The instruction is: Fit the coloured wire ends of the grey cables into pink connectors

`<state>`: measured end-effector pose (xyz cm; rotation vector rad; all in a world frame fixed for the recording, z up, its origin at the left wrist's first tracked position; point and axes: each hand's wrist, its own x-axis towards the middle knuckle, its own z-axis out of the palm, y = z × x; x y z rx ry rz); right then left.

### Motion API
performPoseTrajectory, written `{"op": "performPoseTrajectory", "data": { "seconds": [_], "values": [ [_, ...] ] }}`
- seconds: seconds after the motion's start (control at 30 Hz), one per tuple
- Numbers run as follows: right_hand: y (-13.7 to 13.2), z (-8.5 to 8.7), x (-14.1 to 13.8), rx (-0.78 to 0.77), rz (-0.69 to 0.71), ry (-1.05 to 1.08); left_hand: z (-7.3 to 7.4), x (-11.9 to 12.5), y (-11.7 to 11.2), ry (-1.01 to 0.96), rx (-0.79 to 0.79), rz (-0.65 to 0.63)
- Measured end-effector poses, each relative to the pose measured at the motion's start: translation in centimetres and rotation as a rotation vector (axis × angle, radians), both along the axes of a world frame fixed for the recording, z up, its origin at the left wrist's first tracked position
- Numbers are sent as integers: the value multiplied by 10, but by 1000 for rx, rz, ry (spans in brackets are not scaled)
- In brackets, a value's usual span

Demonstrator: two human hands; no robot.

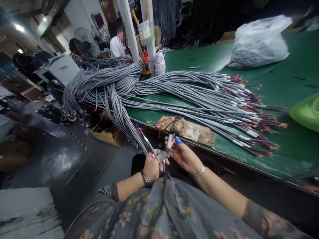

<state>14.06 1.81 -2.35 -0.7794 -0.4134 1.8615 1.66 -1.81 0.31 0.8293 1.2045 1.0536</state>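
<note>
My left hand (152,167) is closed around the end of a grey cable (148,142), close to my body. Thin coloured wires fan out from that cable end toward my right hand (185,156). The right hand's thumb and fingers are pinched at these wire tips, with pale and blue coverings on the fingertips. What exactly sits in the pinch is too small to make out. A hanging bundle of grey cables (122,116) runs from the bench down to my left hand. Many more grey cables (189,88) lie across the bench, their white-sleeved, stripped ends to the right.
The green bench (211,56) carries a worn wooden block (196,132) at its front edge, a plastic bag (260,43), a green object (307,111) and a lilac bottle (159,63). A cardboard box (107,131) stands on the floor. Another person (116,46) is at the back.
</note>
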Motion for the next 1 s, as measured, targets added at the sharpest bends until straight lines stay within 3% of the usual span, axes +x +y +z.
{"op": "performPoseTrajectory", "data": {
  "seconds": [0.23,0.43,0.53,0.63,0.73,0.87,1.0],
  "values": [
    [-8,7,15,51,342,-165,-4,-13,-8,111,51,-76],
    [-14,13,14,241,326,-477,-8,-19,-9,293,71,-254],
    [-17,17,12,399,348,-595,-5,-18,-6,316,23,-389],
    [-21,19,14,518,329,-725,-4,-19,-4,308,-20,-446],
    [-24,19,18,542,229,-793,-6,-19,-3,251,-19,-373],
    [-27,12,19,428,152,-704,-10,-16,-2,165,-31,-196],
    [-31,6,11,332,93,-585,-13,-15,-2,155,-30,-212]
  ]
}}
